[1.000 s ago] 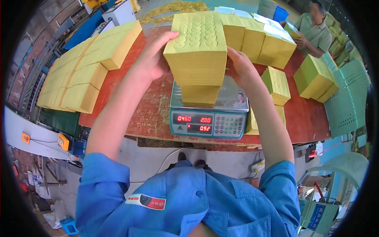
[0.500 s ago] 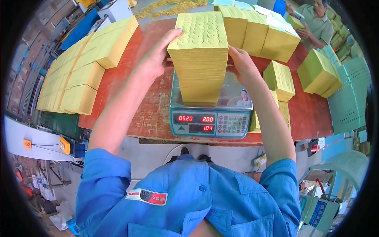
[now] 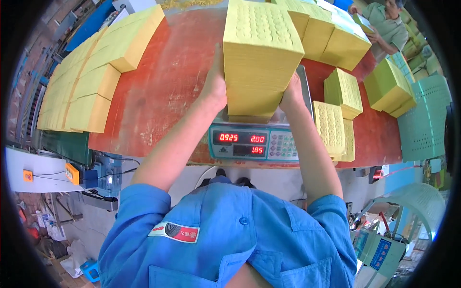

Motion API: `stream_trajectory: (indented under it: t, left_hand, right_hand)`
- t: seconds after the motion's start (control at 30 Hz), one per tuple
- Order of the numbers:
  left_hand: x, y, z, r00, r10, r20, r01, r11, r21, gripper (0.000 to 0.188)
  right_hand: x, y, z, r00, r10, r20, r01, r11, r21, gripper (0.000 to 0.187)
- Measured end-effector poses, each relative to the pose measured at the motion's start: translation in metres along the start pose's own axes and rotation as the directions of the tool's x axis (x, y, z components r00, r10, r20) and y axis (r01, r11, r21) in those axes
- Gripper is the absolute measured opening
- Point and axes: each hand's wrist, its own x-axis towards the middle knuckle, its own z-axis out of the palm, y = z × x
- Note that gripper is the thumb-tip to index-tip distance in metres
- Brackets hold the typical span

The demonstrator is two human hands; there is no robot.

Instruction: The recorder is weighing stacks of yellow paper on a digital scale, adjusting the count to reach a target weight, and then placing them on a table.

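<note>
A tall stack of yellow embossed paper (image 3: 261, 67) stands between my two hands over the digital scale (image 3: 283, 139). My left hand (image 3: 216, 89) presses flat along its left side, with the fingertips partly hidden behind it. Against the lower right side lies my right hand (image 3: 292, 92), its fingers mostly out of sight. A thin, duller layer shows under the stack, just behind the scale's red-lit display. Whether the stack is fully lifted off this layer I cannot tell. Small piles of the same paper (image 3: 329, 127) lie to the right of the scale.
Rows of yellow stacks (image 3: 91, 84) line the left of the red table (image 3: 180, 72). More yellow stacks (image 3: 341, 45) stand at the back right, others (image 3: 388, 89) near a green perforated panel (image 3: 425, 117). A co-worker (image 3: 389, 29) holds paper at the far right.
The stack has come up and a little to the right, looming larger. My hands have slid lower down its sides. The digits on the scale's display have changed.
</note>
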Motion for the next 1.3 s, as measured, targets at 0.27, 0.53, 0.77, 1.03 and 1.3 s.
stream_trajectory:
  t: [0.27,0.53,0.77,1.03,1.3]
  left_hand:
    - [-0.023,0.021,-0.045,0.969,0.057,-0.239,-0.039,0.996,0.079,0.086]
    - [-0.068,0.043,-0.096,0.942,0.068,-0.327,-0.025,0.991,0.134,0.094]
    - [-0.073,0.045,-0.076,0.945,0.08,-0.317,-0.048,0.993,0.107,0.092]
    - [-0.074,0.051,-0.054,0.959,0.073,-0.275,-0.039,0.991,0.129,0.09]
    - [-0.059,0.071,-0.012,0.943,0.312,-0.113,-0.27,0.92,0.285,0.069]
  right_hand:
    - [-0.027,-0.041,-0.027,0.977,-0.214,-0.008,0.208,0.956,-0.205,0.059]
    - [-0.086,-0.06,-0.043,0.99,-0.12,-0.069,0.109,0.984,-0.139,0.055]
    - [-0.102,-0.064,-0.042,0.995,-0.09,-0.033,0.086,0.989,-0.124,0.054]
    - [-0.112,-0.063,-0.05,0.995,-0.088,-0.042,0.086,0.995,-0.041,0.044]
    - [-0.11,-0.065,-0.05,0.992,-0.105,-0.073,0.103,0.994,-0.036,0.043]
